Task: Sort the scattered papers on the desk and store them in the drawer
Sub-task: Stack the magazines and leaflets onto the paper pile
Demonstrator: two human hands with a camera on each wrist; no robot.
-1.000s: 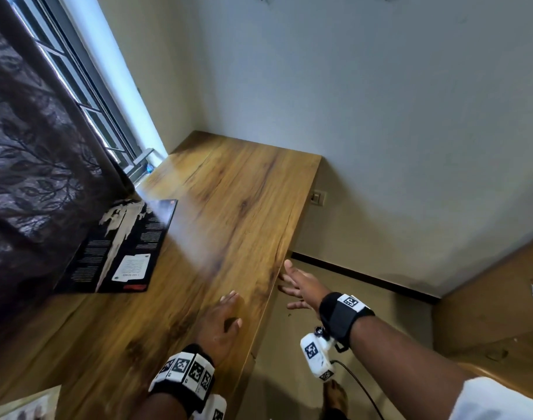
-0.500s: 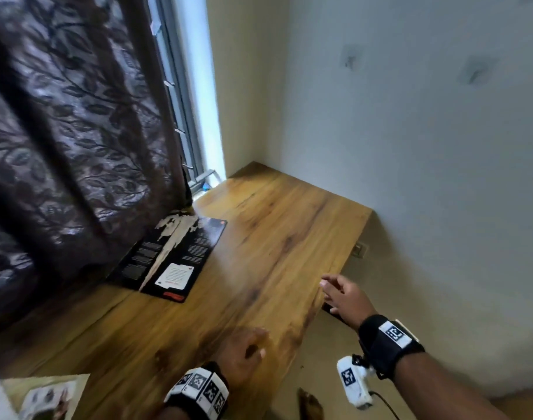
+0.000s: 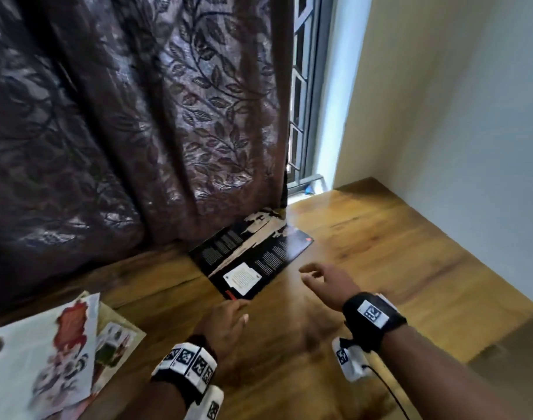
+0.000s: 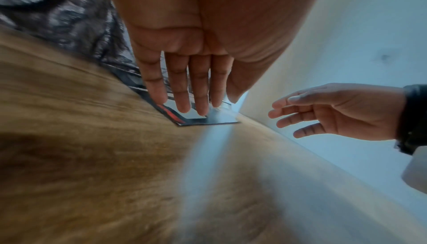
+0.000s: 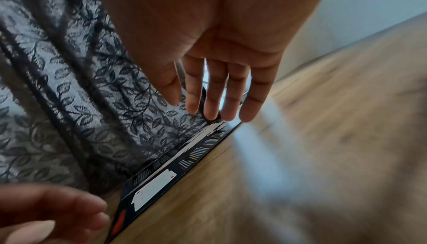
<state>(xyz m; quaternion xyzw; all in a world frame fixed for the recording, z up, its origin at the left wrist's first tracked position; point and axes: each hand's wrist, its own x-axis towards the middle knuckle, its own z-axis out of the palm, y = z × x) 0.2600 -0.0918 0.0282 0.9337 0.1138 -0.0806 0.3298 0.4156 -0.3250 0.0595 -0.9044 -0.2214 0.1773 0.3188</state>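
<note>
Left hand [image 3: 226,324] extended forward, palm down, fingers [image 4: 182,92] straight and close together, holding nothing. Right hand [image 3: 330,283] reaching forward beside it, apart from left, fingers [image 5: 215,98] loosely spread, slightly bent, holding nothing. Both forearms stretched out, left lower in head view. Marker-tagged bands on both wrists.

No text you can read, black leaflet [image 3: 253,256] on the desk [image 3: 380,268] carries white print columns and a white panel, all too blurred, square coded markers on your wristbands [image 3: 370,313] near it, no legible characters.
</note>
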